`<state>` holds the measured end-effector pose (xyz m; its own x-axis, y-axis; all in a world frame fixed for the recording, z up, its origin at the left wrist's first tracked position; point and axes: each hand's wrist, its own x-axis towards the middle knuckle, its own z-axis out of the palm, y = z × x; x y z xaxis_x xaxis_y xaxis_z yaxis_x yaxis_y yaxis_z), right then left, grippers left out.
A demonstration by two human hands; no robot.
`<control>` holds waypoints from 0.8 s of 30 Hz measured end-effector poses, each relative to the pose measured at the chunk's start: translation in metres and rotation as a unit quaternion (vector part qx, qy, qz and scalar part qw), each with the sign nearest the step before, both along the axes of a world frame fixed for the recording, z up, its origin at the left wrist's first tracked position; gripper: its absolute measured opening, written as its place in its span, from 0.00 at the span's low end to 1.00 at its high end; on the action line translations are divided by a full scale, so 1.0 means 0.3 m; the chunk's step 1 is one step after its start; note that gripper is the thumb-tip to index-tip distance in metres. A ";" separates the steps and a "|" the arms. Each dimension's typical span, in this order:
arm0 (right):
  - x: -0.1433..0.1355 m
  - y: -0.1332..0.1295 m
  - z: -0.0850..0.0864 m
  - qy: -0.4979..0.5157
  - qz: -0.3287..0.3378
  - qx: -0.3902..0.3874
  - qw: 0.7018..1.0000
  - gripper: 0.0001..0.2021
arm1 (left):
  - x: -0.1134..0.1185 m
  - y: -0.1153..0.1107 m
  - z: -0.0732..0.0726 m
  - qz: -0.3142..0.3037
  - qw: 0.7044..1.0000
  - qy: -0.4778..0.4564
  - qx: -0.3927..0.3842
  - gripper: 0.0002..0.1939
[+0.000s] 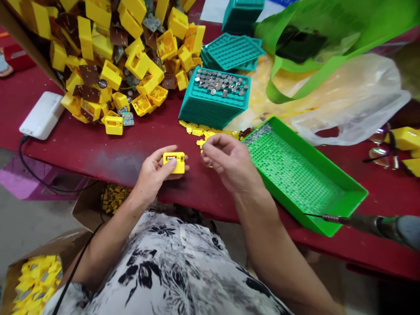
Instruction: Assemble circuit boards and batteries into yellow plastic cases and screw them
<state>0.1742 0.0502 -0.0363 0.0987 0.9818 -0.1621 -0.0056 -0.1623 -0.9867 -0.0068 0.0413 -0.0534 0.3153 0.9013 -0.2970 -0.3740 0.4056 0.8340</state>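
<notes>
In my left hand [150, 177] is a small yellow plastic case [179, 166], its open side facing up. The thumb presses by a slot where silvery button cells show. My right hand [232, 164] is raised just to the right of the case, thumb and fingertips pinched together. What sits between those fingertips is too small to make out. Behind this hand lie flat yellow plastic pieces [197, 129], partly hidden by it. Farther back, a stack of teal trays [210, 109] carries many loose button cells [218, 83] on its top tray.
Yellow cases [139, 61] with circuit boards heap at the back left. A white power bank [42, 116] trails a cable. To the right are a green perforated basket [315, 170], an electric screwdriver [377, 225] jutting over it, a plastic bag [357, 96] and glasses [380, 153].
</notes>
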 end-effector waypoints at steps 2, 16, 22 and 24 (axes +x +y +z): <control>0.028 -0.015 -0.008 -0.022 -0.070 0.030 0.997 0.21 | -0.003 -0.001 0.011 0.007 1.000 0.004 -0.010 0.26; 0.012 -0.084 -0.001 -0.297 0.016 0.235 0.925 0.06 | 0.017 -0.013 0.041 -0.017 0.998 0.016 -0.059 0.20; 0.073 -0.048 -0.051 -0.392 -0.034 0.237 0.888 0.05 | 0.013 -0.009 0.040 -0.015 0.997 0.002 -0.081 0.18; 0.081 -0.040 -0.047 -0.412 -0.013 0.229 0.882 0.05 | 0.011 -0.005 0.037 -0.011 0.996 0.002 -0.091 0.16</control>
